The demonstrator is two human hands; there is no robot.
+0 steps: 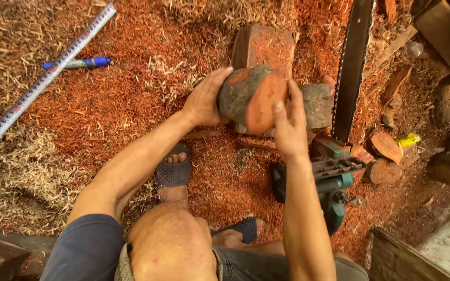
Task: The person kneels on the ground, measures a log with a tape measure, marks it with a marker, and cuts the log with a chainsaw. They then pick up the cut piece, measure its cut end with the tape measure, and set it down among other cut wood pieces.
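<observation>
**Cut wood chunk held up in both hands**

Some sawing looks already done: the floor (105,114) is thick with red sawdust and pale shavings, and the chunk (251,96) shows a fresh reddish cut face beside its grey bark. Several smaller offcuts (386,147) lie at the right. The chainsaw (339,156) rests on the floor just right of the person's right arm, its bar running far up the scene, with no hand on it. How much shaping remains cannot be told; the chunk is rough and uneven, so it seems an early stage.

The chunk is lifted between the two hands, above a larger block (264,44) that stands on the floor beyond it. The left hand (204,101) cups its left, bark side, fingers (220,75) curled over the top edge. The right hand (290,125) presses the right side, thumb on the cut face and fingers wrapped behind. Both hands are closed on the wood.

A tape measure (37,86) and a blue pen (79,63) lie far left.
</observation>
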